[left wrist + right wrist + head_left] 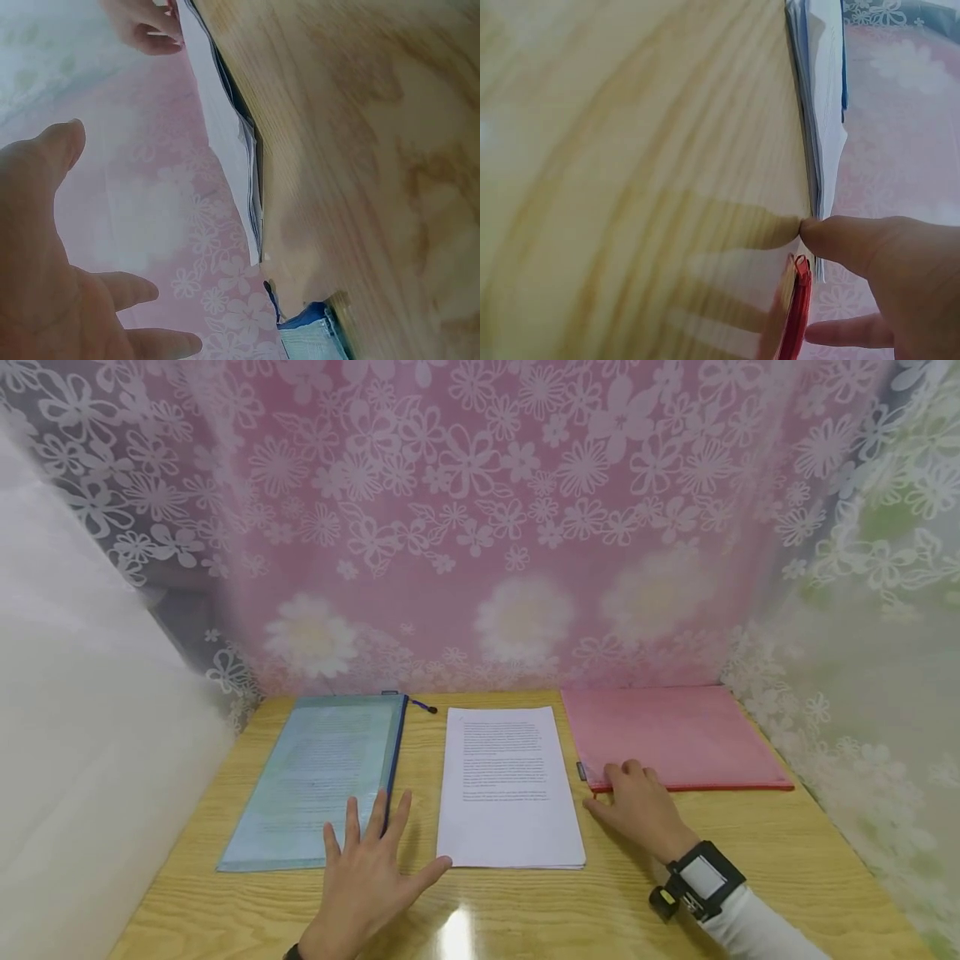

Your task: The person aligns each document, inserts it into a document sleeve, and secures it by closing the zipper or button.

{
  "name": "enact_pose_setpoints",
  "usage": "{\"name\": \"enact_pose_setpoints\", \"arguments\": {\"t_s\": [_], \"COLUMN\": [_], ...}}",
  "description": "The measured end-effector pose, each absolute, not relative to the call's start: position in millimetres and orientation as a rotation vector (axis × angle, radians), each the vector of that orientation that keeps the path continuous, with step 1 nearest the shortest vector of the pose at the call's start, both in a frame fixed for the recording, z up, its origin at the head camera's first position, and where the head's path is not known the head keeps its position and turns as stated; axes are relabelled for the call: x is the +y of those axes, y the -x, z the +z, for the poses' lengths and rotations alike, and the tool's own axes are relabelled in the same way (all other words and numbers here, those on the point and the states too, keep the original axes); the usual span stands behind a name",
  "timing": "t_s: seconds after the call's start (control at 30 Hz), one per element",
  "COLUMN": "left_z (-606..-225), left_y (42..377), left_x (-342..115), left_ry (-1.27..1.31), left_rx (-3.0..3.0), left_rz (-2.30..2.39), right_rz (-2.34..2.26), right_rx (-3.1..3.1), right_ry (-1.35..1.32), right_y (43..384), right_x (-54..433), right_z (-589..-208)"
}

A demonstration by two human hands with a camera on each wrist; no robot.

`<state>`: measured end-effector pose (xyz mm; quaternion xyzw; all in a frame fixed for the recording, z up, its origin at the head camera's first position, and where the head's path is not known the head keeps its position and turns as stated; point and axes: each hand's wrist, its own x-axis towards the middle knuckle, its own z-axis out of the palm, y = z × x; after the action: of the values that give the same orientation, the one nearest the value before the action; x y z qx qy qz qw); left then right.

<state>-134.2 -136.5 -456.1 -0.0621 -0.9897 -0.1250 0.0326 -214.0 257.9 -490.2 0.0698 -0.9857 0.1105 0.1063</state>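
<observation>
A pink zip pouch [667, 735] lies flat at the right, its red zipper [796, 311] along the near edge. At the pouch's near left corner, my right hand [637, 806] rests its fingertips on the pink surface. The right thumb [832, 238] touches the table beside the zipper end and does not close round the pouch. My left hand [367, 881] is held with fingers spread, just over the near right corner of a blue zip folder [322, 760]; it holds nothing. Between the hands lies a stack of printed paper [502, 835].
The wooden table [510, 910] carries all three items side by side. A dark blue zipper pull [423, 705] sticks out from the folder's far corner. Pink flowered curtain [465, 527] hangs behind, with pale sheets [90, 710] at both sides.
</observation>
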Motion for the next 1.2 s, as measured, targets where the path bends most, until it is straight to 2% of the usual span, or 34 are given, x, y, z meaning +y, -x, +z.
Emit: {"name": "enact_pose_setpoints", "arguments": {"t_s": [0.77, 1.0, 1.2], "left_z": [-458.0, -459.5, -458.5], "left_y": [130.5, 128.6, 126.8], "left_x": [-132.3, -132.2, -131.4], "left_ry": [0.223, 0.229, 0.227], "left_rx": [-3.048, -3.018, -3.025], "left_rz": [-0.411, -0.381, -0.39], "right_rz": [0.456, 0.41, 0.116], "right_rx": [-2.998, -2.895, -2.786], "right_ry": [-0.285, -0.497, -0.703], "right_y": [221.9, 220.4, 218.6], "right_x": [247.3, 247.7, 253.5], "right_z": [-484.9, -486.9, -488.2]}}
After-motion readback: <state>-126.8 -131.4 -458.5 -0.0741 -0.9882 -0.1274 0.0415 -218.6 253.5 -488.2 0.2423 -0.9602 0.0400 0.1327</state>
